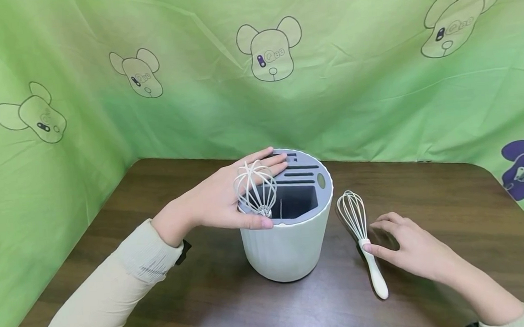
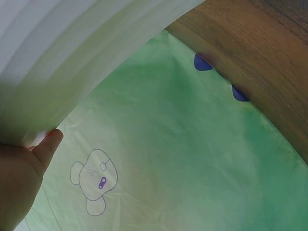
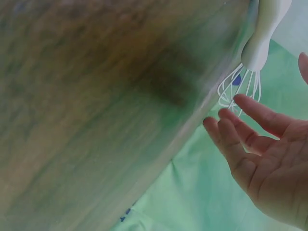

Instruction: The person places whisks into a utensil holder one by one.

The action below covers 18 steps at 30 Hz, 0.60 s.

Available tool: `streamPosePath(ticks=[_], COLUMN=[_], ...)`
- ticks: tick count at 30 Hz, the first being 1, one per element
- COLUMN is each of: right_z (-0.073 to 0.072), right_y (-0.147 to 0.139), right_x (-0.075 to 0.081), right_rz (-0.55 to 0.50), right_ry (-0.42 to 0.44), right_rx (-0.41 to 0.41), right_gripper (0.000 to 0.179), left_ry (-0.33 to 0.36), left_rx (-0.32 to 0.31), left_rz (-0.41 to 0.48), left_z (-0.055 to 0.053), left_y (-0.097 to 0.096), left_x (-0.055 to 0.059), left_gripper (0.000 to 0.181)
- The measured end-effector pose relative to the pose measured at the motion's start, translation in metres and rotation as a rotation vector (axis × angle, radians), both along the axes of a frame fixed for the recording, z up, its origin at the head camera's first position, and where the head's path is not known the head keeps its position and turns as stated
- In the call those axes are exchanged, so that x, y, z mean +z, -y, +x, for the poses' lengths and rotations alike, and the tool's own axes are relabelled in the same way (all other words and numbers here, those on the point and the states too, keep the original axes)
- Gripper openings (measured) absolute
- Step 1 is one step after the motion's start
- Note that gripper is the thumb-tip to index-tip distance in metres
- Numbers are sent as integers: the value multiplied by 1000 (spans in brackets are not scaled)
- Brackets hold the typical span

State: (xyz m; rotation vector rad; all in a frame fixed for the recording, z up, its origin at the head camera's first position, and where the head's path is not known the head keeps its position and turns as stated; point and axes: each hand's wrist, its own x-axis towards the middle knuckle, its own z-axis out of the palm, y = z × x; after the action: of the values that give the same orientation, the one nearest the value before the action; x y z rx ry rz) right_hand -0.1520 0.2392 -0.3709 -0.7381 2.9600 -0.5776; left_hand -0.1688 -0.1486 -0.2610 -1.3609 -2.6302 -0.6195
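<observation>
A white utensil holder (image 1: 287, 249) with a grey slotted top (image 1: 310, 210) stands on the table. One whisk (image 1: 265, 211) is upright in its large compartment, wire head above the rim and handle hidden inside. My left hand (image 1: 219, 198) rests over the left of the top, fingers straight, behind the whisk's wires; in the left wrist view part of that hand (image 2: 21, 178) lies by the ribbed wall. A second white whisk (image 1: 377, 276) lies right of the holder. Beside it is my right hand (image 1: 413, 247), fingers loosely bent, thumb close to its neck; whether they touch I cannot tell.
The brown wooden table (image 1: 199, 307) has rounded far corners. Behind it and at its sides hangs a green curtain (image 1: 205, 112) printed with cartoon animal heads.
</observation>
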Motion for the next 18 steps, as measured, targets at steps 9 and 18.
streamPosePath(ticks=[9, 18], right_z=[-2, -5], right_y=[2, 1], right_x=[-4, -10], right_rz=[0, -62], right_ry=[5, 62], right_rx=[22, 43], right_gripper=[42, 39], left_ry=[-9, -4], left_rx=[2, -4], left_rz=[8, 11], left_z=[0, 0], left_y=[1, 0], left_x=[-1, -1], left_gripper=[94, 93])
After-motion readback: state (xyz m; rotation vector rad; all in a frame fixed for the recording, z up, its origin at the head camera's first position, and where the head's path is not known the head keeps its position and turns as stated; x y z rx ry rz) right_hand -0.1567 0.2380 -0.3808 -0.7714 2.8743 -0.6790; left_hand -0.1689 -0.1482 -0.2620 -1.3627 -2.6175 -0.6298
